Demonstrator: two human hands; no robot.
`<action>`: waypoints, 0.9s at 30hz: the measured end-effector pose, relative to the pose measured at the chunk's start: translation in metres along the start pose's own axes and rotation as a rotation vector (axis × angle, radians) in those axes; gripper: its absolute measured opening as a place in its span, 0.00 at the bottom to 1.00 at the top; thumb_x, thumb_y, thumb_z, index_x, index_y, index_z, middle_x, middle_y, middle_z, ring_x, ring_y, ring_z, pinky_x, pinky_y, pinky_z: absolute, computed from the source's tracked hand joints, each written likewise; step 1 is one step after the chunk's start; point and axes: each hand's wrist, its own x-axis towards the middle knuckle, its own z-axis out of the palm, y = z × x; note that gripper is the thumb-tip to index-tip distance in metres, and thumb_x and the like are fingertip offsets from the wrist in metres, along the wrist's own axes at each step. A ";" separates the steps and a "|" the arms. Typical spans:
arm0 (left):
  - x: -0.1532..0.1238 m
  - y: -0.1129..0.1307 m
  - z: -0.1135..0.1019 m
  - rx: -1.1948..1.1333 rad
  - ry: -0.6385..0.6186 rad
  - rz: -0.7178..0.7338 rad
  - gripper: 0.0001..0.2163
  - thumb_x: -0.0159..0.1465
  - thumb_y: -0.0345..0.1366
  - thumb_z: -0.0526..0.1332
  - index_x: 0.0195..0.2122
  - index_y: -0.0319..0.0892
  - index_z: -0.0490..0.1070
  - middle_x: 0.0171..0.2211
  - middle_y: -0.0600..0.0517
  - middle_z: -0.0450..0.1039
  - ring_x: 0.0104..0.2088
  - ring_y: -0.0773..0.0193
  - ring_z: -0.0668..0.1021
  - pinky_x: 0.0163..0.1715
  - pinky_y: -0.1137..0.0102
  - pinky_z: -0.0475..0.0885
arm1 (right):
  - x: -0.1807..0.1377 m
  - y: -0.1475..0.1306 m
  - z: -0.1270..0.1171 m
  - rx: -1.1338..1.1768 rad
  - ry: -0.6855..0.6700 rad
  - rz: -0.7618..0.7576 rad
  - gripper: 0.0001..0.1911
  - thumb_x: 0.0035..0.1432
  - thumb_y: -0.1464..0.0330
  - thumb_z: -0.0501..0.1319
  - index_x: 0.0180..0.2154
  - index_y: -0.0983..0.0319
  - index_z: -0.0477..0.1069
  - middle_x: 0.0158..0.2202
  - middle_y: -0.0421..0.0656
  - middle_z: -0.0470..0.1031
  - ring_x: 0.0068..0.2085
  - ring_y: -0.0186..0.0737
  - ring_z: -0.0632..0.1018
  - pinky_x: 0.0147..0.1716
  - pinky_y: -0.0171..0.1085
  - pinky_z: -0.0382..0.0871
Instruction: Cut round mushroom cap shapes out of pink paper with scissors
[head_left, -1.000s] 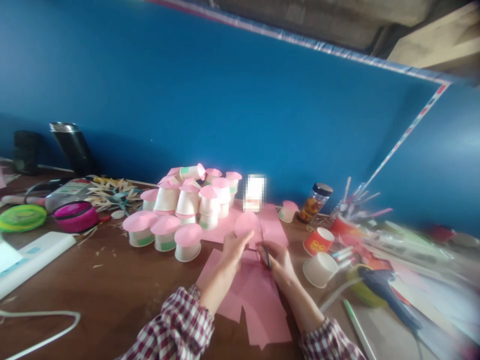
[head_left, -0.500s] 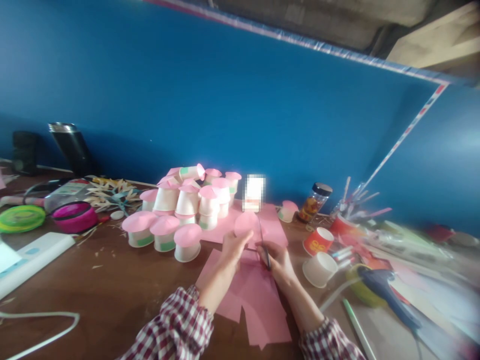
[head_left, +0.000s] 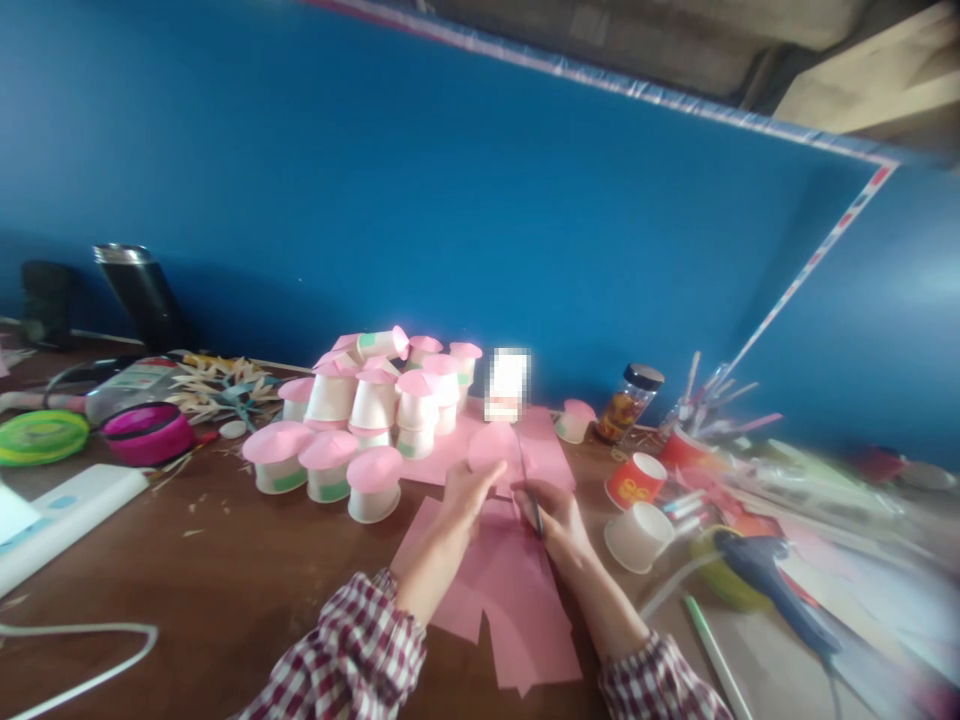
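My left hand (head_left: 463, 495) pinches a round piece of pink paper (head_left: 491, 446) and holds it up above the table. My right hand (head_left: 553, 512) is closed on a pair of scissors (head_left: 529, 490) whose blades reach up to the pink piece's edge. Both hands hover over a pile of pink paper sheets (head_left: 517, 600) on the brown table (head_left: 225, 560). Behind and to the left stand several white paper cups with pink paper caps (head_left: 375, 415), some stacked.
A white cup (head_left: 639, 538) and a red cup (head_left: 636, 480) sit to the right, with a jar (head_left: 628, 403), a glue gun (head_left: 772, 580) and pens. On the left are a pink bowl (head_left: 148, 433), a green disc (head_left: 41, 436), a white box (head_left: 67, 508), a cable and a dark tumbler (head_left: 142, 295).
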 end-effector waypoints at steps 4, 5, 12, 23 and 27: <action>-0.003 0.003 0.001 0.010 0.024 -0.018 0.14 0.42 0.37 0.69 0.28 0.33 0.76 0.22 0.48 0.73 0.22 0.66 0.72 0.21 0.72 0.65 | 0.000 0.001 0.000 -0.018 0.006 -0.007 0.18 0.48 0.58 0.65 0.35 0.67 0.75 0.16 0.36 0.66 0.18 0.30 0.64 0.16 0.30 0.57; -0.004 0.003 0.001 0.016 0.026 -0.021 0.14 0.43 0.37 0.69 0.28 0.33 0.75 0.23 0.48 0.73 0.22 0.66 0.72 0.22 0.72 0.65 | 0.000 0.001 0.001 -0.024 0.011 -0.011 0.18 0.48 0.58 0.65 0.35 0.67 0.74 0.16 0.36 0.65 0.17 0.30 0.64 0.16 0.30 0.57; -0.013 0.007 0.001 -0.021 0.000 0.012 0.16 0.44 0.38 0.69 0.31 0.33 0.75 0.25 0.47 0.72 0.24 0.65 0.73 0.25 0.71 0.67 | -0.002 -0.003 0.003 -0.032 0.018 -0.022 0.18 0.49 0.58 0.64 0.34 0.67 0.74 0.16 0.36 0.64 0.17 0.29 0.64 0.16 0.30 0.57; -0.007 0.005 0.002 0.008 -0.013 -0.026 0.15 0.43 0.35 0.68 0.32 0.32 0.77 0.27 0.43 0.76 0.26 0.61 0.75 0.23 0.71 0.67 | -0.001 0.000 0.002 -0.005 -0.029 -0.038 0.17 0.49 0.59 0.65 0.35 0.66 0.73 0.17 0.36 0.65 0.18 0.29 0.64 0.16 0.29 0.57; -0.003 0.001 0.001 0.015 -0.026 -0.026 0.16 0.44 0.36 0.68 0.33 0.31 0.77 0.28 0.42 0.76 0.28 0.59 0.76 0.25 0.70 0.69 | -0.001 -0.001 0.001 -0.034 -0.021 -0.047 0.16 0.50 0.59 0.64 0.35 0.66 0.74 0.17 0.36 0.65 0.18 0.30 0.63 0.16 0.30 0.57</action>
